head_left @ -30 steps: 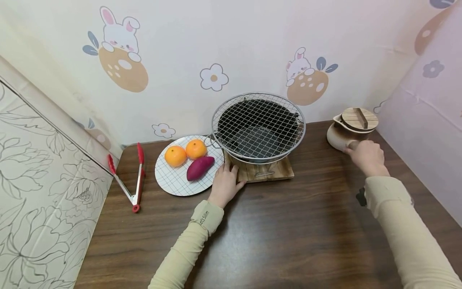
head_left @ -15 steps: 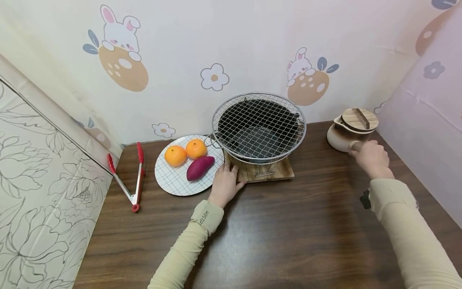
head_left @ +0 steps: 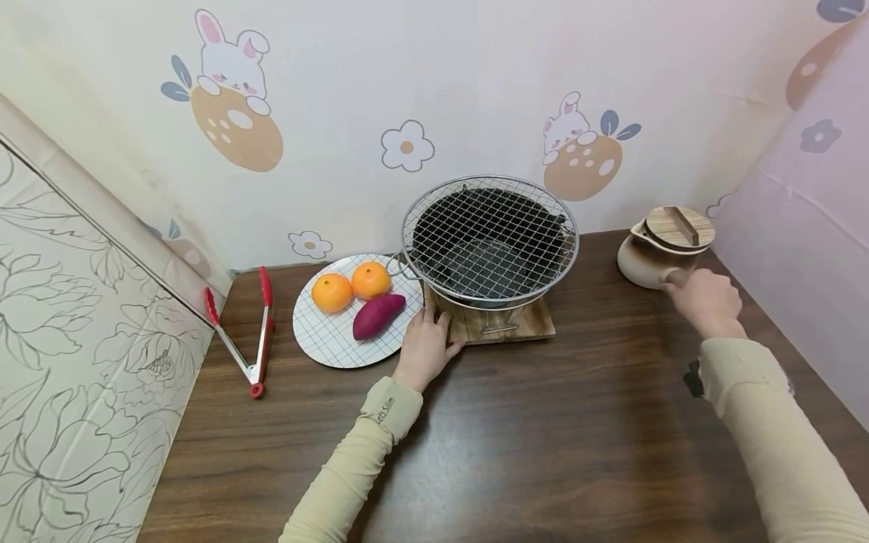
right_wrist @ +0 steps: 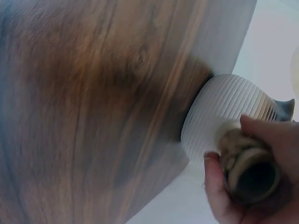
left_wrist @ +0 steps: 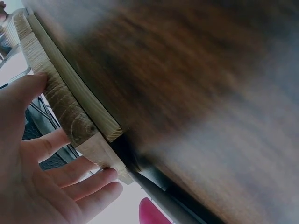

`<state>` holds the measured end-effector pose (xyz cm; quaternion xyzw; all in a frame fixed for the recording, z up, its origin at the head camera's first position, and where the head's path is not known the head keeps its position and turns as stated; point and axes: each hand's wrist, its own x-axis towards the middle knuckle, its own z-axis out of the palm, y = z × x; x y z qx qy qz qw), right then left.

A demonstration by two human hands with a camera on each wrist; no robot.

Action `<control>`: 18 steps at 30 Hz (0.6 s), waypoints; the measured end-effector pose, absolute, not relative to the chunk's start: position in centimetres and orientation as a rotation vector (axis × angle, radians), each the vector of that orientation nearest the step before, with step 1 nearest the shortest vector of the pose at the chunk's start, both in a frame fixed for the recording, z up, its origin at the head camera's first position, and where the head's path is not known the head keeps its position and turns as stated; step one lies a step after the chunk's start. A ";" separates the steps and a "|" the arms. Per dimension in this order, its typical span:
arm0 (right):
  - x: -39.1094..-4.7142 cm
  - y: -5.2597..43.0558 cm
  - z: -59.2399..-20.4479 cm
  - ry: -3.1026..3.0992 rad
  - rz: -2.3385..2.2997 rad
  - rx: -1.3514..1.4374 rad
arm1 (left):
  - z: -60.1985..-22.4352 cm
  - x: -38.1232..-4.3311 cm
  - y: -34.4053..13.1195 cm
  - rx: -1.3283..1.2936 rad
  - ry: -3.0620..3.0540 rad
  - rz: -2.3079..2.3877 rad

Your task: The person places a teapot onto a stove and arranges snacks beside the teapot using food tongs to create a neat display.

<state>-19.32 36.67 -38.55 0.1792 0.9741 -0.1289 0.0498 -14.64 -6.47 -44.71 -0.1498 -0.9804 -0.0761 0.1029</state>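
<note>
At the right back, a ribbed cream-and-brown teapot (head_left: pixel 641 260) with a round wooden lid (head_left: pixel 679 228) stands on the table. My right hand (head_left: pixel 707 304) holds its side handle (right_wrist: pixel 243 158), thumb and fingers around it; the handle's hollow end faces the right wrist camera. My left hand (head_left: pixel 426 351) rests at the front left corner of a wooden board (head_left: pixel 523 324). In the left wrist view its thumb touches one edge and the fairly straight fingers (left_wrist: pixel 81 175) lie along the corner. On that board stands a black grill bowl (head_left: pixel 489 268) under a round wire mesh (head_left: pixel 489 226).
Left of the board lies a checked white plate (head_left: pixel 322 339) with two oranges (head_left: pixel 371 280) and a purple sweet potato (head_left: pixel 378 316). Red-handled tongs (head_left: pixel 255 369) lie spread at the table's left. A patterned wall covering (head_left: pixel 339 113) rises behind the table (head_left: pixel 543 452).
My right hand has slid slightly to the right and toward me along the teapot's handle. The left hand stays at the board's corner, and the view has shifted a little.
</note>
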 end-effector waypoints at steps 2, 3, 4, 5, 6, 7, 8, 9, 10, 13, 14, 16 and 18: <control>-19.3 36.8 -38.7 2.971 -0.405 0.582 | -44.8 -14.7 -6.5 -0.448 -2.884 -0.217; -19.3 37.0 -38.9 2.976 -0.414 0.600 | -44.8 -14.7 -6.5 -0.451 -2.880 -0.213; -19.3 37.2 -39.0 2.982 -0.432 0.618 | -44.8 -14.7 -6.5 -0.453 -2.875 -0.209; -19.2 37.4 -39.2 2.996 -0.455 0.627 | -44.8 -14.7 -6.5 -0.455 -2.871 -0.206; -19.2 37.7 -39.4 3.019 -0.473 0.625 | -44.9 -14.7 -6.5 -0.455 -2.868 -0.203; -19.2 37.9 -39.6 3.039 -0.484 0.612 | -44.9 -14.7 -6.5 -0.454 -2.864 -0.200; -19.2 38.2 -39.8 3.064 -0.492 0.592 | -44.9 -14.7 -6.5 -0.452 -2.860 -0.196; -19.2 38.4 -40.0 3.094 -0.495 0.559 | -44.8 -14.7 -6.5 -0.451 -2.858 -0.189; -19.3 38.6 -40.1 3.122 -0.500 0.527 | -44.9 -14.7 -6.5 -0.450 -2.857 -0.186; -19.4 39.1 -40.2 3.186 -0.500 0.441 | -44.8 -14.7 -6.5 -0.454 -2.856 -0.181; -19.5 39.1 -40.1 3.211 -0.502 0.415 | -44.8 -14.7 -6.5 -0.455 -2.857 -0.182; -19.6 39.2 -39.7 3.253 -0.510 0.366 | -44.9 -14.7 -6.5 -0.454 -2.861 -0.181; -19.7 39.1 -39.0 3.298 -0.510 0.326 | -44.9 -14.7 -6.5 -0.450 -2.860 -0.178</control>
